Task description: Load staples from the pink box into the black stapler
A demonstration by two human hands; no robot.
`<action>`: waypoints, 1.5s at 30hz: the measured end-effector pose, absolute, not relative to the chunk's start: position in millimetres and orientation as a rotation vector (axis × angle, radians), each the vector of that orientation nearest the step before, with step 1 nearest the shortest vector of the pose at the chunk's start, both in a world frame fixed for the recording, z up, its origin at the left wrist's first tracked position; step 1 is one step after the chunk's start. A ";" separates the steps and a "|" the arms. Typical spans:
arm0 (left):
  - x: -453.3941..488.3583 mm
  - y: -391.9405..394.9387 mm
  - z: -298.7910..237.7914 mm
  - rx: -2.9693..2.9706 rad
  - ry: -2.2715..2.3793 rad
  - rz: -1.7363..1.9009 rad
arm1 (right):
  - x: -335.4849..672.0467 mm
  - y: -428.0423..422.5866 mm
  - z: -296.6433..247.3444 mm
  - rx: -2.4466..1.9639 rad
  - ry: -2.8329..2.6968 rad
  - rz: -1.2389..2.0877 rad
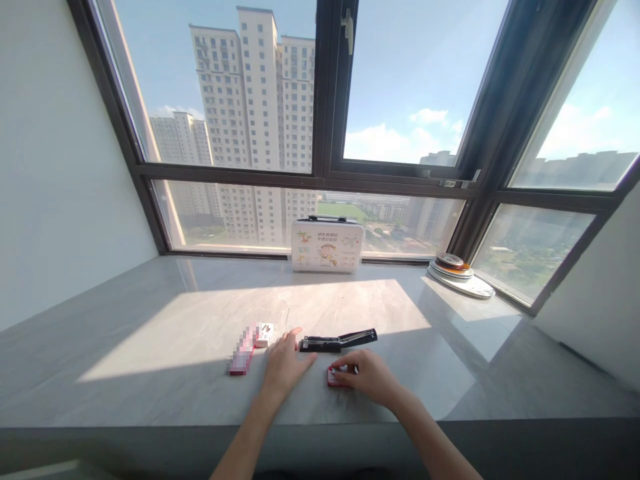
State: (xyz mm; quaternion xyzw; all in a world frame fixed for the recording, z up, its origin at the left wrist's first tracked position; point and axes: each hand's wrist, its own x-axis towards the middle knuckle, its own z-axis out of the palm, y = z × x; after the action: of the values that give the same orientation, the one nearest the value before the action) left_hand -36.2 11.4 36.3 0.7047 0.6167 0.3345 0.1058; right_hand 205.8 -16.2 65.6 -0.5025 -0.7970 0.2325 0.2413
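Note:
An opened black stapler (337, 342) lies on the marble sill, its upper arm swung back and raised toward the right. My left hand (285, 360) rests at its left end, thumb and forefinger spread to either side of that end; whether they touch it I cannot tell. Just in front of the stapler, my right hand (367, 375) has its fingers closed on a small red box (332, 377), which sits on the sill. The fingers hide part of this box. Left of my left hand are a small white box (265, 335) with dark print and a pink-red packet (243, 353), blurred out.
A white carry case (327, 247) with cartoon print stands upright against the window. Several stacked round plates or lids (463, 283) lie in the far right corner. The marble sill (165, 393) ends in a front edge near my forearms; walls close both sides.

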 end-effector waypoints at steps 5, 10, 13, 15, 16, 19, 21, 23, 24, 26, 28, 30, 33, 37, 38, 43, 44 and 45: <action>-36.6 16.3 38.1 2.132 1.691 0.832 | 188.5 -3.2 68.7 -1.316 -2.118 0.531; -31.8 -0.6 32.0 2.090 1.673 0.883 | 172.9 16.5 73.9 -1.264 -2.120 0.502; -31.3 -5.4 32.6 2.091 1.674 0.899 | 163.1 21.7 73.8 -1.229 -2.205 0.544; -31.7 -6.0 33.6 2.095 1.675 0.905 | 158.1 21.3 73.6 -1.207 -2.230 0.575; -32.0 -5.9 34.0 2.096 1.678 0.906 | 156.4 20.5 73.8 -1.205 -2.227 0.588; -32.9 -5.4 33.7 2.100 1.687 0.911 | 153.2 18.4 74.5 -1.209 -2.203 0.606; -33.4 -5.1 32.9 2.100 1.687 0.916 | 152.0 18.7 74.5 -1.196 -2.216 0.593; -33.7 -5.1 32.2 2.098 1.678 0.916 | 150.9 20.3 73.9 -1.194 -2.243 0.565; -33.8 -5.2 32.1 2.095 1.673 0.919 | 150.5 21.2 73.3 -1.202 -2.254 0.549; -33.9 -5.6 32.4 2.089 1.666 0.928 | 150.2 22.7 71.8 -1.229 -2.263 0.517; -34.0 -6.2 33.1 2.079 1.661 0.953 | 152.0 23.0 69.7 -1.261 -2.253 0.489; -34.4 -6.5 33.7 2.055 1.640 1.005 | 156.5 22.2 67.0 -1.308 -2.209 0.464; -35.0 -5.7 33.3 1.996 1.534 1.127 | 166.4 19.8 61.8 -1.400 -2.098 0.416; -34.5 -3.7 30.2 1.931 1.399 1.213 | 172.9 15.9 55.4 -1.484 -2.027 0.392; -34.2 -3.4 29.4 1.916 1.385 1.221 | 172.2 15.1 54.2 -1.498 -2.015 0.401; -34.1 -2.3 27.6 1.863 1.334 1.244 | 161.0 13.9 47.1 -1.543 -1.857 0.532; -34.4 -2.1 27.6 1.855 1.323 1.246 | 158.8 14.6 44.7 -1.547 -1.816 0.573; -34.7 -1.9 27.4 1.846 1.315 1.248 | 156.9 15.6 42.0 -1.549 -1.774 0.620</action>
State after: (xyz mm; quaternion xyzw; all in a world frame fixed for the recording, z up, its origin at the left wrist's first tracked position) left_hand -34.7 -1.9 27.4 0.6861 0.4888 0.4641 0.2737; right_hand 156.9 15.6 42.0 -0.5968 -0.6835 0.2389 0.3458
